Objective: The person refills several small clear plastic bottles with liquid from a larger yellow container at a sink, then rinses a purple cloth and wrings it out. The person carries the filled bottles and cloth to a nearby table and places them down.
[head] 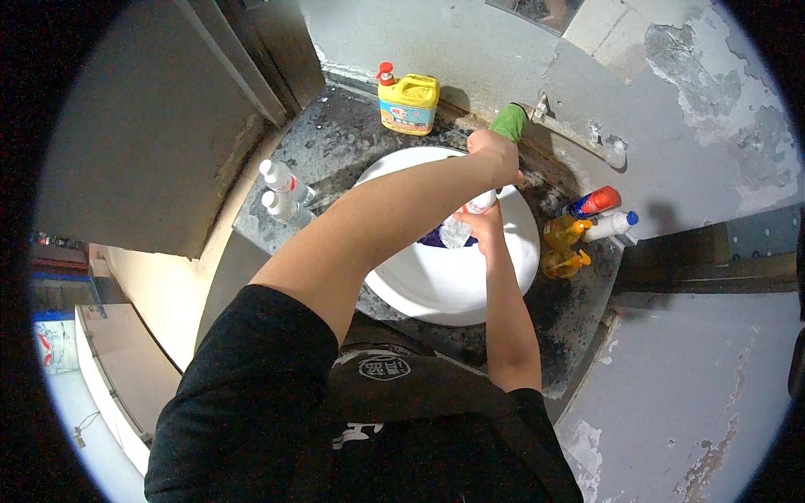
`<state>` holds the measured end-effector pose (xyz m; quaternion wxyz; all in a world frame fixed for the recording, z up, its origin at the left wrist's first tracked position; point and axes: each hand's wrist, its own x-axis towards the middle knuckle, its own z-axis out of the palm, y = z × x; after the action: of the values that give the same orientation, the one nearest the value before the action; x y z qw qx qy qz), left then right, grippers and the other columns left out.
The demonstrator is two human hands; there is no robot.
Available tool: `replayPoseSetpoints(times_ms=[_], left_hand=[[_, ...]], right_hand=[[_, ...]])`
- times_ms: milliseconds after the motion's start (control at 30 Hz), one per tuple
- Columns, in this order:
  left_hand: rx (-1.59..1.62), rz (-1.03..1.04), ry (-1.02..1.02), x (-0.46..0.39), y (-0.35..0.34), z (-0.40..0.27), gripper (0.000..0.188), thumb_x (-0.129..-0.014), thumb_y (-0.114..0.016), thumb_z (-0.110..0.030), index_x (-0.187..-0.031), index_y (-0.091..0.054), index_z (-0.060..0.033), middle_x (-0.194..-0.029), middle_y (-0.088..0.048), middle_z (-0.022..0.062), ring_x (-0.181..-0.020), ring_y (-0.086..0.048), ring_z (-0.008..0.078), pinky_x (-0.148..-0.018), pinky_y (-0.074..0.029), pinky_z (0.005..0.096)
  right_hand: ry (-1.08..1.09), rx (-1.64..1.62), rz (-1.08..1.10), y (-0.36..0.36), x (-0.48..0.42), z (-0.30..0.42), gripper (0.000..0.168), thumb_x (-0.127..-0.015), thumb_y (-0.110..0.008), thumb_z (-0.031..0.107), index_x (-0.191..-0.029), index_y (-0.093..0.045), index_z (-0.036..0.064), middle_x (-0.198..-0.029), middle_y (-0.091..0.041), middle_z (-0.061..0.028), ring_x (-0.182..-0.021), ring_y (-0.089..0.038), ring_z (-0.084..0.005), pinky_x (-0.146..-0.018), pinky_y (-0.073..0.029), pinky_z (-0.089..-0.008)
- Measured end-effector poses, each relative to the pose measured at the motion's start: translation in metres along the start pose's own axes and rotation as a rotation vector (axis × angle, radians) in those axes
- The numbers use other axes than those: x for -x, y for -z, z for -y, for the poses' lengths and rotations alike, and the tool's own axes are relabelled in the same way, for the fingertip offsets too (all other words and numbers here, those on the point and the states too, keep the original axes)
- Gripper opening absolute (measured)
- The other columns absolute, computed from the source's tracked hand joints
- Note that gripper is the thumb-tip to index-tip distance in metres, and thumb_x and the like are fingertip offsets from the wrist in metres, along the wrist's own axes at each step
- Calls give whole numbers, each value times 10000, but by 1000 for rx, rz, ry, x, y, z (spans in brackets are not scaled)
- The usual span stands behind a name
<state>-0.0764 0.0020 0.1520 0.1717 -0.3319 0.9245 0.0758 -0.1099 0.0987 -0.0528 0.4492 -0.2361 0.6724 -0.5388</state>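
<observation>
A clear plastic bottle [456, 232] with a white and red label is in my right hand [485, 225], tilted over the white washbasin [440, 311]. A dark purple thing [433, 237] lies in the basin beneath it, mostly hidden. My left arm crosses over the basin. At its back rim is my left hand [494, 153], right beside a green cloth-like thing [509, 122]. The fingers of that hand are largely hidden by the wrist, so what they grip is unclear.
On the stone counter [333, 119] stand a yellow detergent jug [407, 104] with a red pump and two clear bottles [286, 182] [286, 209]. Amber pump bottles [563, 261], a red-blue can [591, 201] and a white bottle [609, 226] are at right. A pipe [578, 135] runs along the wall.
</observation>
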Motion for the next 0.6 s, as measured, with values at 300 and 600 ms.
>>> replayPoseSetpoints(times_ms=[300,600], left_hand=[[28,-11,12,2,0,0,638,-829,-516,-671,-1052,-714,-108,-1033,-705,53,-969,-682,206,-774,-542,354],[38,-36,35,-2,-2,-2,592,-791,-573,-657,-1017,-728,-133,-982,-711,25,-917,-688,191,-731,-538,343]], right_hand=[[16,17,-45,-2,6,5,770,-581,-833,-8,-1231,-420,1,-1148,-597,-144,-1047,-608,-262,-885,-506,-367],[67,-37,-9,1,-2,-5,752,-577,-829,-19,-1219,-437,0,-1127,-607,-138,-1033,-609,-253,-893,-495,-366]])
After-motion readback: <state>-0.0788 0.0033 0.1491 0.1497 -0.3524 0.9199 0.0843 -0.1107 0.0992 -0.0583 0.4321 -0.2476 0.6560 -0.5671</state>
